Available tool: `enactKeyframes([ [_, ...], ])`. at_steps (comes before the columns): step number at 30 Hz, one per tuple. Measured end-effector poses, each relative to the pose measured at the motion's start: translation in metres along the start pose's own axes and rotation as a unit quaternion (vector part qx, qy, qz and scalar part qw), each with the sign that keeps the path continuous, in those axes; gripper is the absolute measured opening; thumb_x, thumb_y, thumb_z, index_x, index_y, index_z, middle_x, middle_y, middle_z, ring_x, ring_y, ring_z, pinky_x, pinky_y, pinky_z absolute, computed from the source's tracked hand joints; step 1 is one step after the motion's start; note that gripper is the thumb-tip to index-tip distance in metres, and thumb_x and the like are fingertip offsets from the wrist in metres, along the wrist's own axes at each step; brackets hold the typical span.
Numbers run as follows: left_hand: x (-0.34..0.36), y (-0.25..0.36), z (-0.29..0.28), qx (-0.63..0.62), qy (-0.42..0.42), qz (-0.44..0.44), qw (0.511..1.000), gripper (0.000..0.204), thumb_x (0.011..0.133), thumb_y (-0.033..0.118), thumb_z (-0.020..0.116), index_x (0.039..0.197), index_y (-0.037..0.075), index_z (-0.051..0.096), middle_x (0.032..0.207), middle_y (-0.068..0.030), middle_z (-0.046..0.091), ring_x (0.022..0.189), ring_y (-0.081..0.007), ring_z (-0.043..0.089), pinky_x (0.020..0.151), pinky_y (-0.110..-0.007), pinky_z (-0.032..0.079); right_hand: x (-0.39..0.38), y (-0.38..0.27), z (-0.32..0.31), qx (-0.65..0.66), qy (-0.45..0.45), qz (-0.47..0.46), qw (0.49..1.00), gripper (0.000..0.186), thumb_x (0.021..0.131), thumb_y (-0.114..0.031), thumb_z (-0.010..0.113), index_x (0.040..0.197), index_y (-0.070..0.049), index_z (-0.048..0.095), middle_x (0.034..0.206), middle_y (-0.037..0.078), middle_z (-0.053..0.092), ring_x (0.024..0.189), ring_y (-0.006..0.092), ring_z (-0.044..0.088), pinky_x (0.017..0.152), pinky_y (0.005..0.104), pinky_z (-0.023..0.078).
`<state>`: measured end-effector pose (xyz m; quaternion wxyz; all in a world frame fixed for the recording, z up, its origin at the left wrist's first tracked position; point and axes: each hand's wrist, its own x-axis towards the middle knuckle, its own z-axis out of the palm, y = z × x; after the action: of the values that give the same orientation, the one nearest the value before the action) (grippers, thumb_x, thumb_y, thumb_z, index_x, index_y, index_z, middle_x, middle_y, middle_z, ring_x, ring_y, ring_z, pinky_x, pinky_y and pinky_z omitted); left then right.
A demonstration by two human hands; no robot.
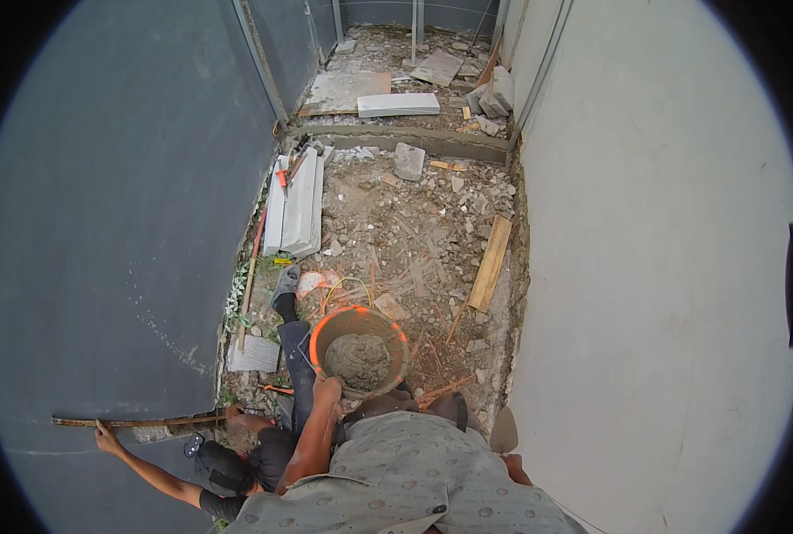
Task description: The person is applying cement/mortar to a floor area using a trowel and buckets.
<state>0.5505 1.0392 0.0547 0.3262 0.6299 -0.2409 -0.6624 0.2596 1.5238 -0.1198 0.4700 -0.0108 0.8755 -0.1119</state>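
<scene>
My left hand (327,392) is closed on the near rim of an orange-edged bucket (402,358). Wet grey mortar (357,360) fills the lower part of the bucket, which tilts toward me. At my right side, my right hand (515,466) shows only in part behind my shirt. A trowel (504,431) rises from it with its blade upward against the pale wall; the handle is hidden. Beyond the bucket, its yellow handle or a cord (347,281) arcs over the rubble.
At lower left a co-worker in a dark cap (227,467) holds a long strip (138,422) along the grey wall, one leg (298,365) stretched beside the bucket. White blocks (300,209), a wooden board (491,264) and a concrete beam (396,140) lie on the rubble between walls.
</scene>
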Motion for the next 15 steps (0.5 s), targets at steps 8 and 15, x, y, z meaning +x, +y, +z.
enactKeyframes([
  [8,0.135,0.081,0.051,0.014,-0.04,-0.026,0.999,0.045,0.075,-0.005,0.042,0.118,0.009,0.037,0.106,-0.0152,0.056,0.085,-0.032,0.063,0.065,-0.05,0.057,0.121,-0.043,0.033,-0.298,-0.017,-0.232,0.926,0.043,0.083,-0.039,0.054,0.091,0.001,0.064,0.083,0.019,0.066,0.082,0.0321,0.064,0.068,0.0413,0.049],
  [15,0.222,0.141,0.094,-0.122,0.079,-0.051,0.988,0.04,0.075,-0.004,0.041,0.114,0.007,0.04,0.103,-0.0173,0.054,0.085,-0.0337,0.062,0.059,-0.047,0.059,0.075,-0.46,-0.122,0.027,-0.034,-0.036,0.998,0.047,0.081,-0.034,0.061,0.096,0.01,0.06,0.093,0.028,0.063,0.095,0.0396,0.06,0.077,0.0437,0.046],
])
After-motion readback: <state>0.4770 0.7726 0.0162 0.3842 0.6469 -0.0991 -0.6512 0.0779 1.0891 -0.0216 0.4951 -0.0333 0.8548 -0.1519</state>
